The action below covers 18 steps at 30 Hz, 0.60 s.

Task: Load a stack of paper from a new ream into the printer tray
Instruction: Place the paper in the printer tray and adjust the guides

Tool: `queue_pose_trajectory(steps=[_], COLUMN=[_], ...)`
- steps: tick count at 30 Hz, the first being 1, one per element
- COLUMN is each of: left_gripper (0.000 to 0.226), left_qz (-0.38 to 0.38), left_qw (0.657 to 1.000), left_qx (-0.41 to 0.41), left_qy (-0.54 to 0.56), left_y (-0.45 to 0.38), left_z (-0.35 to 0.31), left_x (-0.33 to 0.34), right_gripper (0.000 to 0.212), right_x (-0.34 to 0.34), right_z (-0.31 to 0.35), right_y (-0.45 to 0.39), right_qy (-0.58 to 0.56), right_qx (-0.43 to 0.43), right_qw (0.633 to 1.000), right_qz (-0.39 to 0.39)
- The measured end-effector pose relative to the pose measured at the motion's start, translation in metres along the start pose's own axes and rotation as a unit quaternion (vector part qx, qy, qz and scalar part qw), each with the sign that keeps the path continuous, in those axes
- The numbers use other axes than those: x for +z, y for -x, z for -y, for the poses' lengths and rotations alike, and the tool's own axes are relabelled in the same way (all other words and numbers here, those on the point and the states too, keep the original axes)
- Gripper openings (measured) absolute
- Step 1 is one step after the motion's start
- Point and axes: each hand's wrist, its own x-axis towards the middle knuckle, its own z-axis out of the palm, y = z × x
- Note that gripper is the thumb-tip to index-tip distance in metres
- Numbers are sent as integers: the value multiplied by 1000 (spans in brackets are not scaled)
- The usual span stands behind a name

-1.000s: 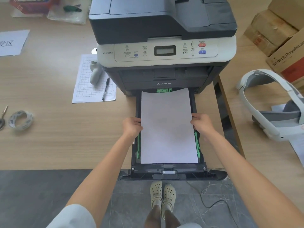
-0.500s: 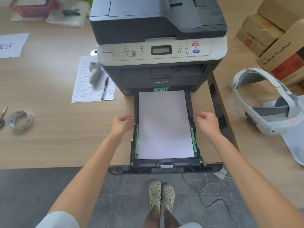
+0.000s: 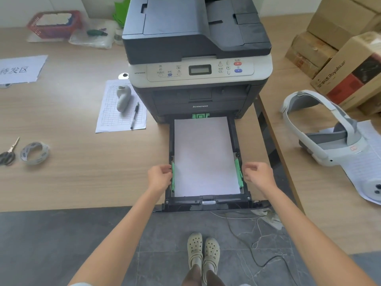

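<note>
Paper stack (image 3: 206, 155) lies flat in the pulled-out printer tray (image 3: 208, 204), long axis running from the person toward the Lenovo printer (image 3: 198, 58), far short edge at the printer's mouth beside a green rear guide (image 3: 200, 116), near short edge just behind the tray's front lip. Stack sits square between the tray's black side walls. Left hand (image 3: 159, 178) at the tray's left wall, fingers curled, fingertips (image 3: 168, 169) touching or nearly touching the green left side guide (image 3: 173, 178); cannot tell if they pinch it. Right hand (image 3: 257, 174) just outside the tray's right wall, fingers loosely bent and parted, holding nothing, a small gap between them and the green right side guide (image 3: 239, 172). Neither hand touches the paper; the stack lies between the two hands, its near half level with them. Tray overhangs the edge of the wooden desk (image 3: 72, 182), above grey floor tiles. On the desk left of the printer: a gridded form (image 3: 111, 120) with a pen (image 3: 134, 115) and a white handheld device (image 3: 123, 98) on it, further left a tape roll (image 3: 34, 153) and scissors (image 3: 8, 153). Right of the printer, a white headset (image 3: 321, 129) on a second desk, near cardboard boxes (image 3: 340, 48).
</note>
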Motion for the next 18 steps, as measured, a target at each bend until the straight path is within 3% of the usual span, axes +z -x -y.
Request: queue_pose_trajectory(steps=[4, 6, 9, 11, 13, 18], left_gripper=[31, 26, 11, 33, 15, 29], left_qz=[-60, -71, -87, -90, -95, -119], left_qw=[972, 958, 960, 965, 973, 981], left_qx=[81, 89, 76, 65, 70, 73], left_qy=[-212, -263, -254, -237, -196, -137], left_y=[7, 5, -1, -3, -4, -4], left_z=[3, 2, 1, 2, 4, 13], left_x=[23, 26, 22, 20, 16, 16], right_gripper=[36, 31, 24, 21, 19, 19], right_x=[17, 24, 31, 34, 34, 39], right_z=[-1, -2, -6, -7, -7, -13], right_y=[9, 8, 2, -3, -6, -11], right_qy=[72, 104, 166, 201, 221, 270], right_qx=[-29, -49, -75, -90, -103, -107], right_qw=[997, 993, 983, 975, 969, 954], right_qz=[-5, -13, -20, -37, -46, -72])
